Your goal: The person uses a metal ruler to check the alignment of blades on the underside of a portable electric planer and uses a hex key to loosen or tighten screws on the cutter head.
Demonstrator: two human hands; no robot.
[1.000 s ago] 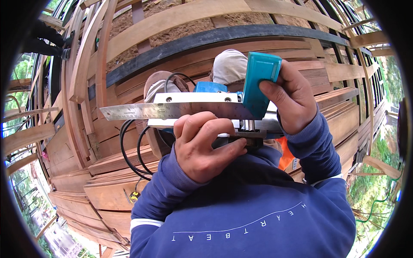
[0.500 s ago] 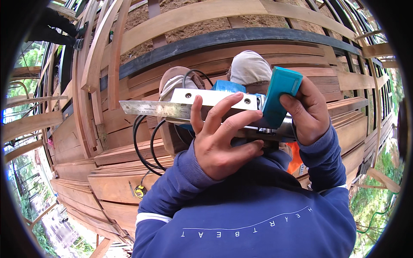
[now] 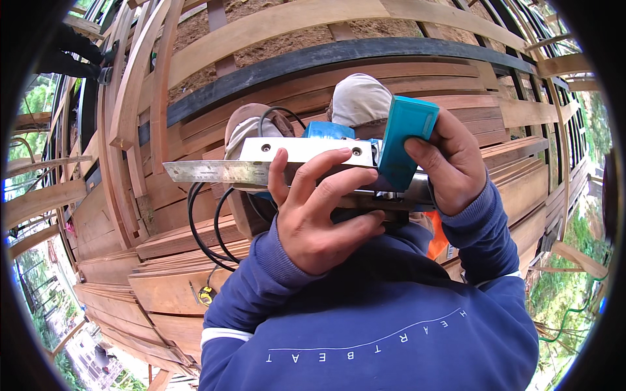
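My right hand point(image 3: 450, 159) grips the teal stock of a try square point(image 3: 408, 140), thumb across its face. The square's steel blade point(image 3: 215, 172) reaches left past the pale metal plate point(image 3: 306, 150) of a blue power tool that looks like an electric planer point(image 3: 329, 130). The tool lies across my lap. My left hand point(image 3: 319, 225) rests over plate and blade with fingers spread, its fingertips touching them. That hand and the stock hide part of the tool's underside.
A black cord point(image 3: 193, 225) loops down to the left of the tool. Stacked brown boards point(image 3: 173, 280) lie at left, with a yellow tape measure point(image 3: 207, 296) on them. Wooden beams point(image 3: 293, 29) and a dark beam point(image 3: 274, 72) cross ahead. Another person's legs point(image 3: 78, 55) show at far left.
The whole view has shifted slightly, so hands, square and tool appear a little further left. My grip and the square's position on the tool look the same.
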